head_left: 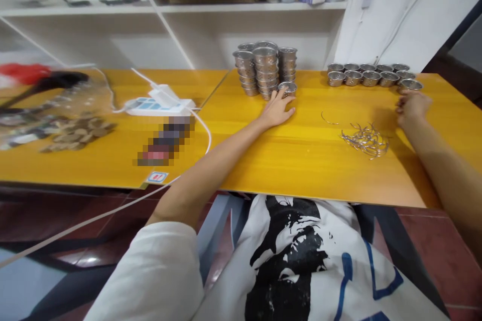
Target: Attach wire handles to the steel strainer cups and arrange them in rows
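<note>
Yellow table (pixel 263 160), left hand (pixel 276 110) outstretched at cup (pixel 288 89)

The left arm (pixel 211 160) leaves a white short sleeve (pixel 158 271) at 7 o'clock in the view and stretches almost straight toward 1 o'clock, elbow barely bent, forearm bare. The left hand (pixel 277 108) lies palm down just above the centre, its fingers spread loosely and pointing to 1 o'clock, the thumb held apart on the inner side. The right arm (pixel 444 160) comes in from the edge at 4 o'clock, its bare forearm slanting toward 11 o'clock. The right hand (pixel 412 107) sits at 2 o'clock, back upward, wrist slightly bent, fingers curled under; its grip cannot be made out.
</note>
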The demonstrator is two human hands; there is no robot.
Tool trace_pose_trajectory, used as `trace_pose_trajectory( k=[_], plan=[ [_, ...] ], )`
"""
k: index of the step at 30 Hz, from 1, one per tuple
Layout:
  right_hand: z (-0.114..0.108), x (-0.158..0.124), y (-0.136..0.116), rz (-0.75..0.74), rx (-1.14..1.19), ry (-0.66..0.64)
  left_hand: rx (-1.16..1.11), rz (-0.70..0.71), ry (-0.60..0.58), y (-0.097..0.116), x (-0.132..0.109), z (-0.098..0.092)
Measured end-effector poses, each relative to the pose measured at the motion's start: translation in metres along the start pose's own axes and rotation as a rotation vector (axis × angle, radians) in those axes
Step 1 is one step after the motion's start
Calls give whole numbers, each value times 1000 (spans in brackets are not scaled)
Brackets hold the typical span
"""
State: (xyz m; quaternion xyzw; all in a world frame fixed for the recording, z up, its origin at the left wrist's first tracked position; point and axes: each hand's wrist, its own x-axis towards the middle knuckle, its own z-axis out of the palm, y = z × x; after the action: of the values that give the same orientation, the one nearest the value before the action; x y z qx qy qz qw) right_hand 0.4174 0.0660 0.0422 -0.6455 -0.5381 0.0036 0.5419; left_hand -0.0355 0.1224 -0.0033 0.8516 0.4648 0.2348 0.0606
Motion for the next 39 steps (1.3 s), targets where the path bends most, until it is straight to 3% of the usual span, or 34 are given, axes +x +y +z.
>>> trace_pose_trajectory(
  k=[4,6,8,12,15,21,25,30,33,39],
  plan=[
    [26,-43,-43,-100,-27,-259,-22,81,61,5,-8,-6],
    [32,-70,-66,-259,-82,-416,-78,131,65,11,-17,-10],
    [34,-94,-86,-598,-413,-670,-145,155,54,20,-25,-13],
    [37,-118,-114,-749,-543,-821,-183,238,5,43,-30,-11],
    [38,-119,-124,-792,-648,-839,-179,304,-57,56,-31,-8],
    [28,-114,-124,-775,-736,-881,-354,340,-13,70,-39,-6],
    [22,-113,-118,-814,-725,-864,-604,283,-118,70,-38,1],
    [22,-114,-114,-740,-738,-826,-795,264,-296,64,-32,-1],
    [21,-112,-110,-752,-658,-730,-883,271,-389,62,-31,-6],
    [2,-106,-107,-679,-270,-479,-918,307,-488,68,-33,-10]
  ],
)
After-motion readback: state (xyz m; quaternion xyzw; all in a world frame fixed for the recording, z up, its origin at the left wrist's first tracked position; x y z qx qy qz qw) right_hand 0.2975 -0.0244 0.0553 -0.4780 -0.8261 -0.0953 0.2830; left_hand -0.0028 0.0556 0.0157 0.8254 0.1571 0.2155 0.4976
